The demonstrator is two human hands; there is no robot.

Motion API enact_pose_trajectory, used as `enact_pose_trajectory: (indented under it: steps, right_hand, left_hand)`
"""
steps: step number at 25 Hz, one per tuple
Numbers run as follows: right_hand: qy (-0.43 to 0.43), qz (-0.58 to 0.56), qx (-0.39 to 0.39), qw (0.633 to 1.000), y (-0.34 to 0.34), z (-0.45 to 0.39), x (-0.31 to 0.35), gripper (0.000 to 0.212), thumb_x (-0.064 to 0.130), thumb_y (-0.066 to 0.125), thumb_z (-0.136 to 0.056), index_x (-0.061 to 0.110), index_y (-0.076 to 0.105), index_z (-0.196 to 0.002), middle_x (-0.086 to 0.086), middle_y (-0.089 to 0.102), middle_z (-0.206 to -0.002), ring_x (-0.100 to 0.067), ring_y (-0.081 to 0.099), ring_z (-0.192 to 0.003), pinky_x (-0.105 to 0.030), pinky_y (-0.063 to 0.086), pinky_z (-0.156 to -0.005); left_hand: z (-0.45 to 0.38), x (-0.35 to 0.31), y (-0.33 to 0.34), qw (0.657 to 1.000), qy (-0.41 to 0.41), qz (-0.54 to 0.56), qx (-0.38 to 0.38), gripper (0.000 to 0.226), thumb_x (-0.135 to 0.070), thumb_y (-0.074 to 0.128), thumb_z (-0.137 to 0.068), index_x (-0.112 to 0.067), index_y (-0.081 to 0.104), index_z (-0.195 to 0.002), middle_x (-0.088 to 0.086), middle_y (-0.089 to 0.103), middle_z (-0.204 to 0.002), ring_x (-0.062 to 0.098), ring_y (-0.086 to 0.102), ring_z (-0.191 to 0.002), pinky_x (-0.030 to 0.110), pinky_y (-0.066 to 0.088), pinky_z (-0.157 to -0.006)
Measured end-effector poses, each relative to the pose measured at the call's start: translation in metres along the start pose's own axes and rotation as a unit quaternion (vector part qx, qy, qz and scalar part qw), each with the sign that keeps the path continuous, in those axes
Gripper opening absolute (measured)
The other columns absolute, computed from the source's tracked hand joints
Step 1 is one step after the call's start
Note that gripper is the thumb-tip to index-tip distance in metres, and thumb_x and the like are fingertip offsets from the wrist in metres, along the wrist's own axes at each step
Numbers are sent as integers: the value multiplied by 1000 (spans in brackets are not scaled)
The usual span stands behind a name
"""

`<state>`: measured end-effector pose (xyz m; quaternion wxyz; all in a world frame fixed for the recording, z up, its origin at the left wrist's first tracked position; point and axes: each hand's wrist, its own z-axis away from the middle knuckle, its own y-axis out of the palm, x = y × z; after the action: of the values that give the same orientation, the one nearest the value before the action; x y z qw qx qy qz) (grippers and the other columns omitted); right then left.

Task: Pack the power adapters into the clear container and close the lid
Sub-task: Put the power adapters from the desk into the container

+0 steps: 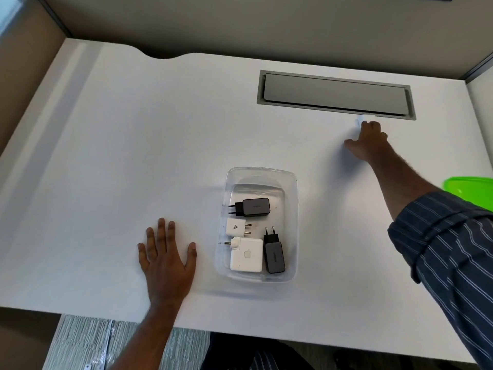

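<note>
The clear container (293, 198) stands open on the white desk (133, 156) near its front edge. Inside lie several power adapters: a dark grey one (256, 206), a small white one (235, 227), a large white one (246, 255) and a black one (273, 253). My left hand (166, 256) rests flat on the desk, fingers spread, just left of the container. My right hand (369, 141) reaches far back, fingers curled over a small white adapter (360, 120) that is mostly hidden. The green lid (470, 192) lies at the right edge, partly behind my striped sleeve.
A grey cable-tray flap (334, 94) is set into the desk just beyond my right hand. Beige partition walls (240, 28) enclose the desk at the back and sides. The desk's front edge runs close below the container.
</note>
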<state>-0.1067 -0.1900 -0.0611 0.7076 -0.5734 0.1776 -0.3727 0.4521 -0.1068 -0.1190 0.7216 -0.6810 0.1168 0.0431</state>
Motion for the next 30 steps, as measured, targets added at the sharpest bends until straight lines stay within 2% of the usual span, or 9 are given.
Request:
enact_pose_trajectory:
  steps: [5, 9, 13, 15, 19, 22, 26, 27, 30]
  right_hand:
    - [-62, -5, -35, 997, 12, 33, -1, 58, 32, 61, -93, 10, 43, -143, -10, 40, -150, -43, 40, -129, -53, 46, -96]
    - [-157, -28, -86, 984, 32, 71, -2, 48, 21, 62, -90, 11, 51, -135, -10, 49, -140, -41, 49, -120, -53, 49, -89]
    - [-201, -59, -121, 970, 49, 105, 0, 40, 14, 62, -85, 12, 58, -125, -8, 56, -130, -35, 55, -115, -50, 54, -86]
    - [-211, -70, -126, 967, 54, 117, 1, 33, 14, 61, -86, 11, 61, -119, -7, 58, -123, -33, 58, -109, -47, 55, -83]
    - [-227, -82, -121, 963, 56, 140, 1, 14, 25, 65, -92, 16, 62, -102, 2, 57, -109, -24, 62, -91, -36, 54, -67]
    - [-213, -59, -131, 966, 58, 155, -2, 11, 30, 68, -90, 21, 62, -91, 8, 56, -105, -20, 62, -85, -33, 52, -61]
    - [-194, -95, -109, 970, 64, 170, -11, 10, 26, 74, -85, 21, 66, -87, 8, 56, -124, -24, 61, -95, -31, 50, -70]
    - [-194, -101, -104, 970, 65, 173, -12, 11, 24, 75, -84, 20, 65, -87, 5, 59, -123, -26, 61, -98, -31, 49, -73]
    - [-169, -107, -69, 977, 61, 180, -14, 22, 25, 74, -82, 18, 58, -96, -3, 66, -98, -32, 58, -94, -33, 45, -69]
  left_hand:
    - [0, 0, -1, 1000, 0, 1, 4, 76, -54, 39, -96, -20, 22, -162, 2, 16, -173, 29, 10, -160, 56, 11, -128]
    - [1, 0, -1, 1000, -1, 4, 3, 76, -55, 38, -96, -20, 22, -162, 2, 16, -173, 29, 11, -160, 56, 11, -128]
    - [1, 0, 0, 1000, -1, 5, 5, 76, -56, 36, -96, -21, 22, -162, 2, 17, -173, 29, 11, -160, 56, 12, -128]
    - [1, 1, 1, 1000, -2, 4, 3, 76, -56, 37, -96, -21, 23, -161, 2, 18, -172, 29, 12, -160, 57, 12, -127]
    - [2, 0, 0, 1000, 0, 10, -1, 75, -56, 38, -96, -21, 24, -161, 3, 19, -172, 30, 13, -160, 57, 12, -128]
    - [2, 0, 0, 1000, 1, 13, -1, 75, -57, 37, -96, -21, 24, -161, 3, 20, -172, 30, 13, -160, 57, 12, -128]
    - [2, 0, 0, 1000, 1, 14, -1, 75, -57, 36, -96, -21, 24, -161, 3, 20, -172, 31, 13, -160, 57, 12, -128]
    - [2, 0, 0, 1000, 1, 15, -1, 76, -57, 36, -96, -21, 24, -161, 3, 20, -172, 30, 13, -160, 56, 12, -128]
    - [3, 1, 0, 1000, 3, 17, -3, 75, -57, 37, -96, -20, 25, -160, 3, 20, -172, 31, 14, -159, 56, 12, -128]
